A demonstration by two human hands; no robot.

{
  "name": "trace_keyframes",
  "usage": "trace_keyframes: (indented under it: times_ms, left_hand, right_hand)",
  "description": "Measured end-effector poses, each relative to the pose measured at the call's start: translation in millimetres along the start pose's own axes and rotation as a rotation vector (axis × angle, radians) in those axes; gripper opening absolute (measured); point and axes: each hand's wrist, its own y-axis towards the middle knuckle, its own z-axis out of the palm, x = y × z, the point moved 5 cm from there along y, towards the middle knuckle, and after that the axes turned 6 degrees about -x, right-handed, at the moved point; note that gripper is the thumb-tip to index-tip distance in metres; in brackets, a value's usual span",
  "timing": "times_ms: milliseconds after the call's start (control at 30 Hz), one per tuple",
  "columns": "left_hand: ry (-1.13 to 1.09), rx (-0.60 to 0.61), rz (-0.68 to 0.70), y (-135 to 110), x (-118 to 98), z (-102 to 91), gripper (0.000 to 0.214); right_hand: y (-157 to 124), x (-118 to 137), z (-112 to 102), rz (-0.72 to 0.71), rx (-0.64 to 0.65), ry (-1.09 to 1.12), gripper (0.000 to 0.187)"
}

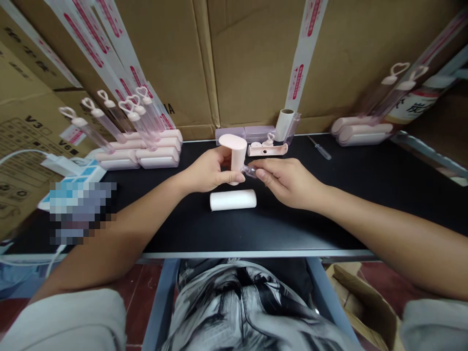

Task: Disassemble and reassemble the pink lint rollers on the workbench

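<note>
My left hand [206,171] is closed around a pale pink roller cover [234,151], held upright above the black table [329,204]. My right hand [287,181] pinches a small clear handle piece [250,170] against the cover's lower side. A white paper roll [233,200] lies on its side on the table just below both hands.
Finished pink lint rollers with clear heart-topped handles [139,146] are stacked at back left, more [361,130] at back right. Pink parts [266,147], an upright white roll [284,125] and a screwdriver [320,147] lie behind. Cardboard boxes [248,58] wall the back. A power strip [69,168] sits left.
</note>
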Motion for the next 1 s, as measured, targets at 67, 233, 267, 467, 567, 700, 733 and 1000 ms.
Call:
trace_keyframes:
  times_ms: [67,233,267,467,567,700,733,1000]
  left_hand:
    - [0.038,-0.003,0.014,-0.9,-2.0,-0.4,0.055]
    - [-0.091,0.002,-0.027,-3.9,-5.1,3.4,0.062]
    - [-0.117,-0.012,-0.047,-4.3,-5.8,4.8,0.063]
    - [-0.130,-0.137,-0.115,-5.3,-9.5,12.3,0.063]
    - [-0.060,-0.188,-0.095,-5.5,-10.2,12.6,0.061]
    - [0.059,-0.229,-0.050,-6.0,-13.1,11.7,0.060]
    - [0.077,-0.229,-0.045,-6.1,-13.8,11.9,0.060]
    - [0.084,-0.225,-0.035,-6.9,-18.2,16.2,0.057]
  right_hand:
    - [0.6,1.8,-1.0,0.015,-0.003,0.035,0.031]
    - [-2.0,10.3,-3.6,-0.033,-0.091,-0.130,0.029]
    - [-3.0,12.0,-3.7,-0.033,-0.105,-0.163,0.030]
    - [-5.8,20.6,-6.5,0.028,-0.133,-0.317,0.031]
    - [-4.7,22.7,-8.1,0.052,-0.120,-0.337,0.032]
    - [-2.8,21.7,-8.1,0.085,-0.071,-0.271,0.028]
    - [-2.4,21.4,-8.0,0.089,-0.057,-0.246,0.026]
    - [-1.2,20.8,-8.9,0.097,-0.034,-0.164,0.029]
